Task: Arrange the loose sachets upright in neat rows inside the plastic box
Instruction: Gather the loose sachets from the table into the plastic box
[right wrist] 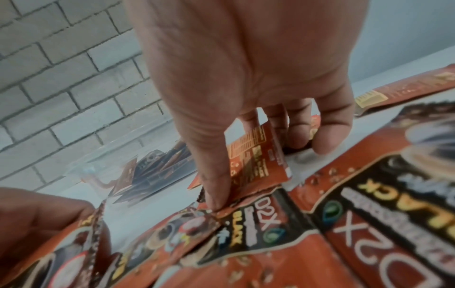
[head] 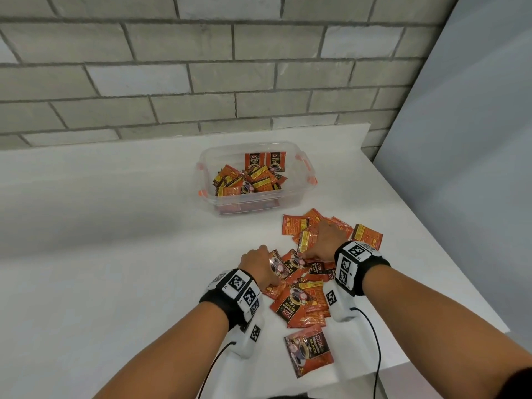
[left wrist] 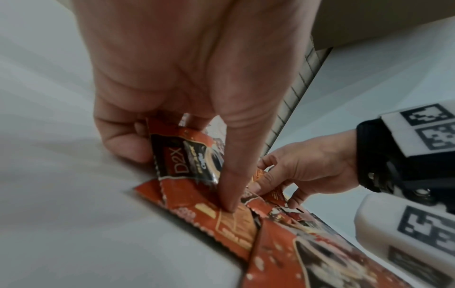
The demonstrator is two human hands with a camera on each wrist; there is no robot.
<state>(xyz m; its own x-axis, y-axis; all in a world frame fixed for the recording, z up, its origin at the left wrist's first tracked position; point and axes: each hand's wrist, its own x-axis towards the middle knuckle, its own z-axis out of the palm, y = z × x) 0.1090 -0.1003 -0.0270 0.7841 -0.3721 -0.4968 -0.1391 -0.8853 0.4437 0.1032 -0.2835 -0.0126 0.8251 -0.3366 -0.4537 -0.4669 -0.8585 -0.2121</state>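
A clear plastic box (head: pixel 288 200) with orange clips stands at the back of the white table. It holds several red-and-black sachets (head: pixel 250 180); two stand upright against its far wall, the others lie jumbled. A loose pile of sachets (head: pixel 306 300) lies in front of the box. My left hand (head: pixel 260 262) (left wrist: pixel 172 171) grips one sachet (left wrist: pixel 194 159) between thumb and fingers at the pile's left edge, and its thumb tip touches a sachet lying flat. My right hand (head: pixel 322 240) (right wrist: pixel 253 175) pinches another sachet (right wrist: pixel 256 154) on edge at the pile's far side.
A grey brick wall (head: pixel 201 82) runs behind the table (head: pixel 115 226). The table's right edge (head: pixel 449 249) passes close beside the pile. One sachet (head: pixel 308 352) lies apart near the front edge. Cables hang from both wrist cameras.
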